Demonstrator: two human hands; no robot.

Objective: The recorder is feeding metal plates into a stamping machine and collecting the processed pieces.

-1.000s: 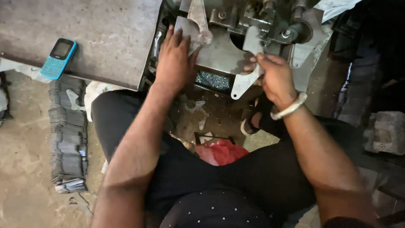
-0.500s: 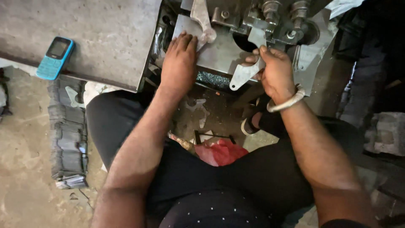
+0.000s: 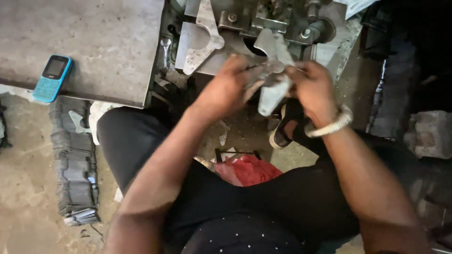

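Both hands meet over a flat, pale metal cut-out piece [image 3: 272, 92] in front of a press machine [image 3: 263, 19]. My left hand [image 3: 228, 84] grips its left edge. On the other side my right hand [image 3: 314, 89], with a silver bangle at the wrist, holds its right side. The piece hangs blurred between the fingers, just below the machine's die. Another notched metal blank [image 3: 200, 40] lies on the machine's bed, up and to the left of my left hand.
A grey metal table [image 3: 94, 42] carries a blue push-button phone [image 3: 52, 77] at the left. A tall stack of metal blanks [image 3: 74, 164] stands on the floor by my left knee. A red cloth [image 3: 249, 170] lies between my legs, and a concrete block [image 3: 431, 134] at the right.
My left hand left the notched blank on the machine bed and came right to join my right hand on the cut-out piece, which has been drawn down and toward me.
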